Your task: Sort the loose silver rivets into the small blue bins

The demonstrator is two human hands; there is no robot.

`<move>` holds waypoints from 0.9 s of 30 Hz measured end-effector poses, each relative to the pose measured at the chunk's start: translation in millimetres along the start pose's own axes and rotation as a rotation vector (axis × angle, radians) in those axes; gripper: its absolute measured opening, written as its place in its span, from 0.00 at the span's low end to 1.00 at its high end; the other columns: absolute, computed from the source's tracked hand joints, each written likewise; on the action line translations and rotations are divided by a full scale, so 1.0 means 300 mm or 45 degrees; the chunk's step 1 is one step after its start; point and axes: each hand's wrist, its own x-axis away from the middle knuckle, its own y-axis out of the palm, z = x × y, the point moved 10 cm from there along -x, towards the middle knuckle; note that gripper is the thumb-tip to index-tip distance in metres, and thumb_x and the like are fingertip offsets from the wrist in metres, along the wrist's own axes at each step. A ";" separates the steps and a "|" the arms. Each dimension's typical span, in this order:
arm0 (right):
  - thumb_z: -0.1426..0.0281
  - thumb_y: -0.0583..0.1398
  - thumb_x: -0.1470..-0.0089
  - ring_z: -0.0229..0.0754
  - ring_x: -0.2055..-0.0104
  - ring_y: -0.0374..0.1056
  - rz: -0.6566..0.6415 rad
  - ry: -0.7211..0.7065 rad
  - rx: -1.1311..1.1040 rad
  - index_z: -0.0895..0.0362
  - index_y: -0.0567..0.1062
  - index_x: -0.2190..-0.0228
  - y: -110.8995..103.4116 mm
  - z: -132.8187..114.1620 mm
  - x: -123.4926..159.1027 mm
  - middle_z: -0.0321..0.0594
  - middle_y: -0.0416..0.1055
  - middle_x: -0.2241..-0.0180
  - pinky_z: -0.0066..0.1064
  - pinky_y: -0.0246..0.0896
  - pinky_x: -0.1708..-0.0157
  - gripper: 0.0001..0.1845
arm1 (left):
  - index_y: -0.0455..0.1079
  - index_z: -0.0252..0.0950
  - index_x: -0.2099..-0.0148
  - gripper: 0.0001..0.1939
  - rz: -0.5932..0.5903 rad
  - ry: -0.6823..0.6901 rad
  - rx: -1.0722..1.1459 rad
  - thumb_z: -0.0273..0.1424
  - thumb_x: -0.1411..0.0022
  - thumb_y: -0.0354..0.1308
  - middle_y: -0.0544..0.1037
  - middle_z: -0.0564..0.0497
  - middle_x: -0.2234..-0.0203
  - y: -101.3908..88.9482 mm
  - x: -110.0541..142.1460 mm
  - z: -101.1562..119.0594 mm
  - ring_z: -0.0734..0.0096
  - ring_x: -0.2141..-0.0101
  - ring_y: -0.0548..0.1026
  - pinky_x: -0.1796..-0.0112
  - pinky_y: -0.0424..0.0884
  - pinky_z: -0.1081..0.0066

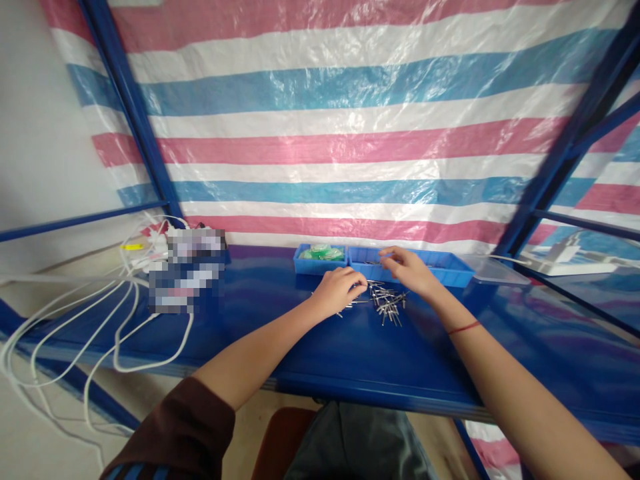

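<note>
A loose pile of thin metal pieces that look like pop rivets (389, 307) lies on the blue table. My left hand (339, 291) is at the pile's left edge, thumb and fingers pinched together on what looks like one rivet at their tips. A few more rivets lie partly hidden beneath that hand. Over the long blue bin (453, 270), my right hand (407, 268) has its fingers curved and its thumb apart, with nothing visible in them. Some thin metal pieces show inside this bin, near the right fingertips.
Left of the long bin stands a smaller blue bin (320, 267) with green and clear plastic bags (323, 253). White cables (135, 320) sprawl at the left beside a blurred-out patch. A clear plastic lid (500, 272) and a white power strip (570, 261) are at the right. Blue posts frame the striped sheet (340, 147).
</note>
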 end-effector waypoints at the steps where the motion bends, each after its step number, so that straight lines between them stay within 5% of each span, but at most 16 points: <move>1: 0.69 0.58 0.56 0.33 0.81 0.59 -0.078 -0.086 0.087 0.57 0.74 0.66 0.027 -0.018 0.004 0.35 0.69 0.77 0.28 0.56 0.78 0.12 | 0.71 0.38 0.63 0.08 0.045 -0.023 0.072 0.34 0.39 0.52 0.75 0.51 0.66 -0.012 -0.003 -0.009 0.68 0.63 0.71 0.59 0.65 0.67; 6: 0.69 0.58 0.54 0.36 0.74 0.65 -0.447 -0.283 0.144 0.57 0.75 0.64 0.165 -0.067 0.055 0.37 0.73 0.71 0.30 0.60 0.71 0.12 | 0.69 0.36 0.63 0.07 0.182 -0.200 0.474 0.33 0.40 0.53 0.76 0.52 0.69 -0.027 -0.010 -0.073 0.71 0.67 0.73 0.62 0.68 0.70; 13: 0.60 0.60 0.52 0.36 0.74 0.66 -0.625 -0.225 -0.097 0.60 0.76 0.70 0.247 -0.082 0.095 0.38 0.73 0.74 0.29 0.62 0.75 0.15 | 0.67 0.35 0.63 0.06 0.300 -0.187 0.716 0.32 0.41 0.54 0.76 0.49 0.66 -0.066 -0.013 -0.050 0.70 0.65 0.75 0.62 0.71 0.70; 19: 0.54 0.61 0.55 0.35 0.75 0.66 -0.564 -0.156 -0.171 0.59 0.75 0.74 0.210 -0.078 0.072 0.38 0.72 0.75 0.29 0.63 0.73 0.20 | 0.66 0.37 0.52 0.13 0.478 -0.140 0.669 0.31 0.40 0.53 0.75 0.49 0.63 -0.127 -0.004 -0.046 0.71 0.61 0.74 0.59 0.71 0.69; 27: 0.55 0.63 0.57 0.33 0.78 0.61 -0.257 -0.169 -0.229 0.59 0.76 0.70 0.108 -0.106 0.036 0.34 0.68 0.80 0.28 0.59 0.76 0.20 | 0.71 0.37 0.58 0.09 0.429 -0.120 0.499 0.31 0.38 0.51 0.76 0.48 0.63 -0.109 -0.009 -0.056 0.70 0.62 0.73 0.63 0.71 0.71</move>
